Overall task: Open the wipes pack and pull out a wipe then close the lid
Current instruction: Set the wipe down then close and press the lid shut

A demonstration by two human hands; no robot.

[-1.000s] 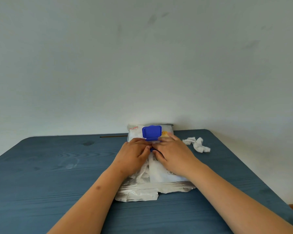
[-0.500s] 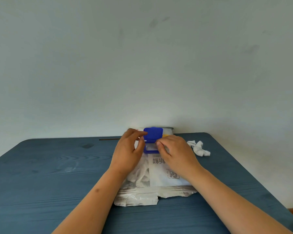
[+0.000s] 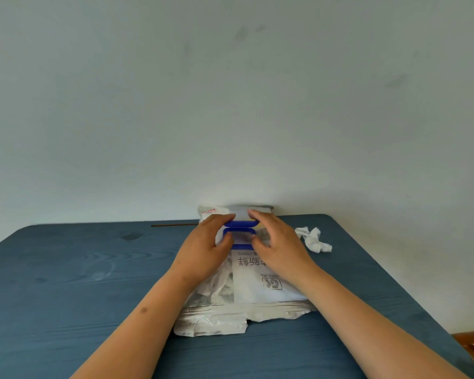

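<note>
A white and silver wipes pack (image 3: 257,291) lies flat on the blue table (image 3: 80,283), its far end against the wall. Its blue lid (image 3: 241,223) is hinged open and shows as a thin band, nearly edge-on, above the blue opening frame (image 3: 240,231). My left hand (image 3: 203,255) is at the lid's left end, forefinger on the lid and thumb on the frame. My right hand (image 3: 279,247) mirrors it at the right end. No wipe can be seen sticking out of the opening.
A crumpled white wipe (image 3: 314,239) lies on the table just right of the pack. A thin dark stick (image 3: 173,225) lies along the far edge at the wall. The table's right edge drops to a wooden floor (image 3: 471,340).
The lid stood upright and face-on before; now it is tipped to a thin band. Both hands slid from the pack's middle up to the lid's two ends.
</note>
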